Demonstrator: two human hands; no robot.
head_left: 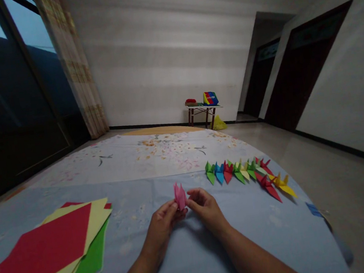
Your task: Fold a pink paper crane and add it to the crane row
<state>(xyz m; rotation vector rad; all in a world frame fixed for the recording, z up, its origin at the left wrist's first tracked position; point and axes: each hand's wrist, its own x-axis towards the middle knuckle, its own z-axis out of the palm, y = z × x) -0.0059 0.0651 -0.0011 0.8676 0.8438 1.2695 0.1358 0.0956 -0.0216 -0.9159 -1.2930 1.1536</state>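
A small pink folded paper piece [179, 196] stands upright between both my hands over the blue cloth-covered table [183, 259]. My left hand [162, 226] pinches its lower left side, fingers closed on it. My right hand [206, 208] pinches its right side, fingers curled. To the right, a row of several finished paper cranes [241, 171] in green, blue, red and yellow lies on the cloth, with a red crane [268, 186] and a yellow crane [284, 184] at the near end.
A fanned stack of coloured paper sheets [47, 252], red on top, lies at the near left. A blue scrap [314, 209] sits at the table's right edge. A small table with coloured items [202, 108] stands by the far wall. Dark doorways open at the right.
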